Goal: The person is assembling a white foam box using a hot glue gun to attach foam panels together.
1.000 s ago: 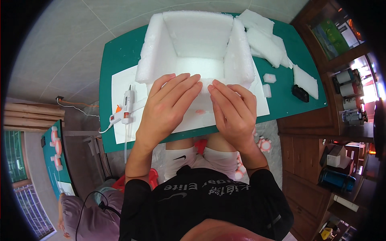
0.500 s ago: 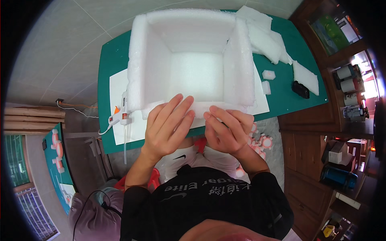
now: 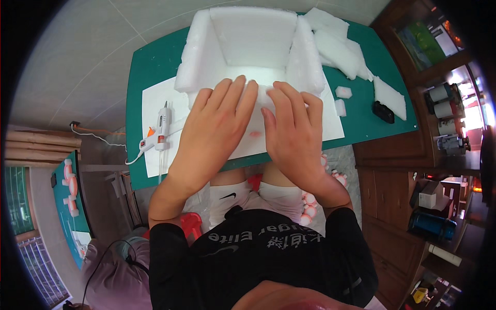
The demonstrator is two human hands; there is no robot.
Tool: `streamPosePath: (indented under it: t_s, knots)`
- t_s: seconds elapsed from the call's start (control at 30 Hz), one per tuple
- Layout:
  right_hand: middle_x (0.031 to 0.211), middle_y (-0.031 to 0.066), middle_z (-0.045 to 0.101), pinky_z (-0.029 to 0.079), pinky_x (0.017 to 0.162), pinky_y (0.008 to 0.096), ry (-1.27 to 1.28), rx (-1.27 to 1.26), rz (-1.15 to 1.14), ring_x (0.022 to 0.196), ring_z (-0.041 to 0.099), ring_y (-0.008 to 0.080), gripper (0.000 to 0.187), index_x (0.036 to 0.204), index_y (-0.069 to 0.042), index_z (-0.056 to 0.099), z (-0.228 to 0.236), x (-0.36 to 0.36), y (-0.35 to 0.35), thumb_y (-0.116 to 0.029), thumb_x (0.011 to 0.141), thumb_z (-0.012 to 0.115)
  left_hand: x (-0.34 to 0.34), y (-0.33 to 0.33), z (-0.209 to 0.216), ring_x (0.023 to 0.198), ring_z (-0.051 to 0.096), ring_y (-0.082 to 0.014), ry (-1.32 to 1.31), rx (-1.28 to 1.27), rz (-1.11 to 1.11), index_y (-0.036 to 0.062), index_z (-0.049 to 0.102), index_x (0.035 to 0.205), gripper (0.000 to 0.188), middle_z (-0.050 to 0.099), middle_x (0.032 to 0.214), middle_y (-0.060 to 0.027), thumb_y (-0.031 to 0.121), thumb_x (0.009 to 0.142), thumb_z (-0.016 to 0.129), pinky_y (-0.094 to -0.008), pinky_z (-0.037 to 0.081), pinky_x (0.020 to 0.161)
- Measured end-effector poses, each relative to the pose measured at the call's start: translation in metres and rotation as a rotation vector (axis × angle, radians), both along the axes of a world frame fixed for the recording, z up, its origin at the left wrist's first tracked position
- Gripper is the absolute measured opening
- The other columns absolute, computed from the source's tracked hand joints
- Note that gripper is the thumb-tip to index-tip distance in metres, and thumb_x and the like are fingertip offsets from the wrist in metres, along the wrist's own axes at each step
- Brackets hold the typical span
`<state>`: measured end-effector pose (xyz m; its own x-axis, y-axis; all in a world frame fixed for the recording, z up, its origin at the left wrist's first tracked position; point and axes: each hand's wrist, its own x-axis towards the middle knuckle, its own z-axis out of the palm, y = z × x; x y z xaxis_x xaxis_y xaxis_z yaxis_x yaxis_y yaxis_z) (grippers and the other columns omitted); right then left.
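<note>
A white foam box (image 3: 200,57) with thick walls stands at the far side of the green table, its open side facing up toward me. My left hand (image 3: 214,121) lies along the near wall, fingers stretched out and reaching to its top edge. Beside it, my right hand (image 3: 294,124) rests on the right part of the same wall, also with fingers extended and the thumb apart. Both palms face down, and the hands cover most of the near wall. A white glue gun (image 3: 163,128) lies left of my left hand on a white sheet (image 3: 151,106).
Foam slabs (image 3: 336,51) are piled at the table's (image 3: 356,124) far right. Two small foam blocks (image 3: 343,92) and a black object (image 3: 383,112) lie nearby. The glue gun's cord leaves over the left edge. Wooden cabinets (image 3: 385,201) stand to the right.
The foam box has shifted away from me. Both hands have moved forward with it, and their bent fingers have straightened and flattened against the near wall.
</note>
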<state>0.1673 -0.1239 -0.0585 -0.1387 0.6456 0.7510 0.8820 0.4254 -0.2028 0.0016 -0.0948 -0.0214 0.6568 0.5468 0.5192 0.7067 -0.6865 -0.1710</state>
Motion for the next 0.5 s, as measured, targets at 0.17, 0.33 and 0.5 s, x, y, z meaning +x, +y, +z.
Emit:
streamPosePath:
  t_s: [0.17, 0.33, 0.5]
  knots:
    - [0.122, 0.0088, 0.058, 0.046, 0.082, 0.0341, -0.064, -0.089, -0.016, 0.098, 0.05, 0.0266, 0.043, 0.125, -0.003, 0.06, 0.013, 0.001, 0.006, -0.005, 0.083, 0.062, 0.005, 0.0, 0.019, 0.092, 0.056, -0.0223, 0.147, -0.143, 0.12, 0.0021, 0.056, 0.113, 0.031, 0.058, 0.099, -0.0071, 0.008, 0.083, 0.062, -0.0333, 0.044, 0.076]
    - [0.116, 0.0078, 0.057, 0.045, 0.08, 0.0337, -0.024, -0.105, 0.01, 0.096, 0.049, 0.0252, 0.042, 0.125, -0.003, 0.061, 0.009, -0.001, 0.004, -0.007, 0.083, 0.064, 0.004, 0.004, 0.021, 0.09, 0.055, -0.0243, 0.216, -0.205, 0.139, 0.0028, 0.056, 0.113, 0.028, 0.059, 0.098, -0.008, 0.009, 0.087, 0.063, -0.0345, 0.046, 0.075]
    - [0.112, 0.0081, 0.057, 0.043, 0.082, 0.0359, 0.122, 0.139, 0.018, 0.097, 0.049, 0.0283, 0.044, 0.118, -0.002, 0.062, -0.001, 0.0, 0.004, -0.003, 0.076, 0.073, -0.002, 0.003, 0.017, 0.091, 0.056, -0.0268, 0.08, -0.19, 0.094, 0.0023, 0.055, 0.108, 0.027, 0.058, 0.098, -0.0101, 0.009, 0.084, 0.067, -0.0383, 0.048, 0.078]
